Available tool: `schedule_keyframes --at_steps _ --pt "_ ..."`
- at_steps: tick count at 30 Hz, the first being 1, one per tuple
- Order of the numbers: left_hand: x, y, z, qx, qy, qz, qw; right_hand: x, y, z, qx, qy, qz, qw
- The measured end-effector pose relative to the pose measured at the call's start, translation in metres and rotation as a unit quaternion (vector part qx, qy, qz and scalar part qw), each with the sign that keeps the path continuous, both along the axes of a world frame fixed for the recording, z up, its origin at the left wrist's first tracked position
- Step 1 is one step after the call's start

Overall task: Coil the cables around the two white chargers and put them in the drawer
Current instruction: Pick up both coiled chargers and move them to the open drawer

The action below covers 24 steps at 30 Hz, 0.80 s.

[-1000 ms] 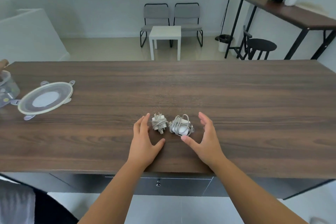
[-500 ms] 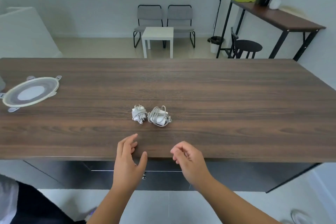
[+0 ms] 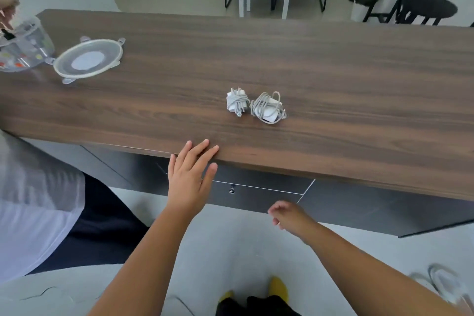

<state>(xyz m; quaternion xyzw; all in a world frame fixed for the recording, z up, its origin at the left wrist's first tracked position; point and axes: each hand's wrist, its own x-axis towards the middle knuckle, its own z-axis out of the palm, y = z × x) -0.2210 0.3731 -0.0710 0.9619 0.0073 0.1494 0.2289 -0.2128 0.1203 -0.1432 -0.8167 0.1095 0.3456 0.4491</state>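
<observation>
Reaching lower than half a second ago, the right hand (image 3: 287, 215) now hangs below the tabletop (image 3: 333, 64) edge near the closed drawer (image 3: 256, 192), fingers loosely curled, holding nothing. The left hand (image 3: 189, 177) lays straight, spread fingers on the wood-grain edge. Both white chargers (image 3: 255, 106), blocky and wrapped in pale cable, lie side by side, well beyond the fingers.

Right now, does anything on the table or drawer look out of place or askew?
Nothing stands out. The two white cable-wrapped chargers lie side by side on the dark wooden table, and the grey drawer beneath is shut.
</observation>
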Motion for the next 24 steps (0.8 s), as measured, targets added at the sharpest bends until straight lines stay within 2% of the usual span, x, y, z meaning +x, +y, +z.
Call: schedule_keyframes --at_steps 5,9,11,14,18,21,24 --pt "-0.004 0.011 -0.024 0.029 -0.046 -0.035 0.998 0.019 0.037 -0.066 -0.047 0.064 -0.017 0.997" --pt "-0.023 0.016 -0.082 -0.029 -0.095 -0.062 0.993 0.045 0.069 -0.118 -0.005 0.114 -0.104 0.988" --pt "-0.027 0.02 -0.121 -0.081 -0.05 -0.057 0.994 0.055 0.077 -0.146 0.037 0.131 -0.197 0.971" --pt "-0.021 0.022 -0.184 -0.175 0.108 -0.014 0.979 0.066 0.076 -0.179 0.122 0.151 -0.375 0.906" --pt "0.008 0.009 -0.261 -0.273 0.29 0.055 0.916 0.07 0.065 -0.205 0.205 0.134 -0.504 0.828" --pt "0.042 -0.001 -0.298 -0.363 0.397 0.135 0.832 0.074 0.054 -0.215 0.285 0.112 -0.572 0.761" --pt "0.07 -0.013 -0.318 -0.47 0.424 0.194 0.75 0.085 0.039 -0.22 0.35 0.074 -0.612 0.705"
